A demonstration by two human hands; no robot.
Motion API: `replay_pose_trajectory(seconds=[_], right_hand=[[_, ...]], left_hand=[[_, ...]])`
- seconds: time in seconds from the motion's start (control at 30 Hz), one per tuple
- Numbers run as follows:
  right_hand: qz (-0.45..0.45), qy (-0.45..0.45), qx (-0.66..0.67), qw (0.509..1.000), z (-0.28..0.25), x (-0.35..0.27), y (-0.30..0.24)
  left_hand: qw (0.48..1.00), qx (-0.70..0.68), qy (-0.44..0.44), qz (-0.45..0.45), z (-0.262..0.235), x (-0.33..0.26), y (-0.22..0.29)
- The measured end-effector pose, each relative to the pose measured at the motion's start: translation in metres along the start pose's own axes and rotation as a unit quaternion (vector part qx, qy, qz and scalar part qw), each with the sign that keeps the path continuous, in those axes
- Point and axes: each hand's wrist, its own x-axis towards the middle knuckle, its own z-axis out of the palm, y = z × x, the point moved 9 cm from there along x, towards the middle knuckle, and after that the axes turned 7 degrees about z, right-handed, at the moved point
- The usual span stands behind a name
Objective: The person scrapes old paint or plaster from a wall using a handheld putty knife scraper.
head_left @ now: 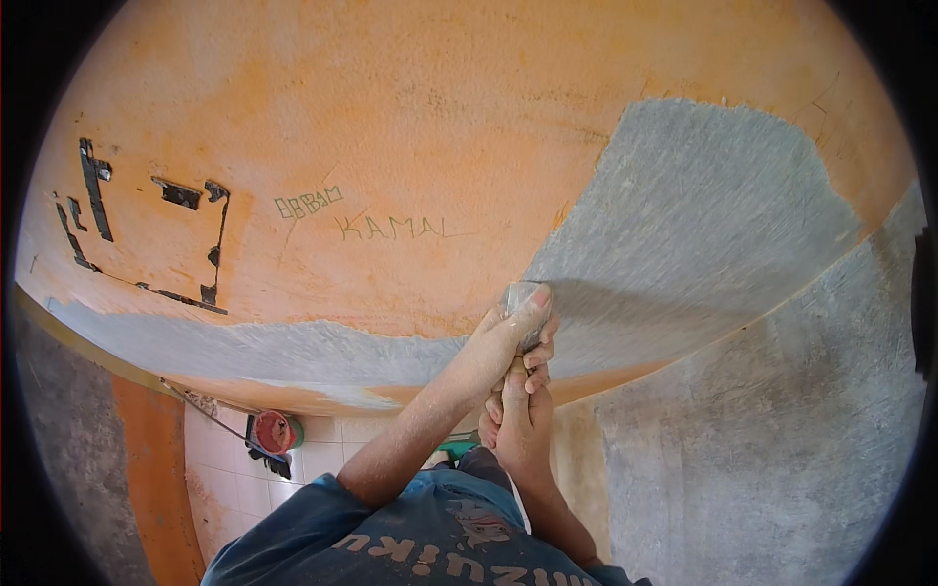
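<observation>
Left hand (508, 327), right hand (521, 415): both clamped together on scraper (525, 298), blade pressed to orange wall (391, 127). We log grey stripped patch (703, 225) upper right, grey band (244, 347) along lower edge; we judge most orange remains.

We see an evenly lit, bright scene in soft daylight with no glare. A faint shadow falls on the grey patch (703, 225) of the orange wall (391, 117) beside the raised hands. Fisheye bending curves the wall's edges, black corners frame everything, and detail stays mildly soft.
</observation>
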Motion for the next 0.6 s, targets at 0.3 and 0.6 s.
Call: replay_pose_trajectory(seconds=[0.3, 0.6], right_hand=[[0.020, 0.025, 0.022, 0.999, -0.003, 0.004, 0.008], [-0.007, 0.030, 0.026, 0.999, -0.005, 0.004, 0.007]], left_hand=[[0.999, 0.032, -0.011, -0.026, -0.005, 0.000, -0.007], [0.999, 0.052, -0.007, 0.006, 0.004, 0.000, -0.001]])
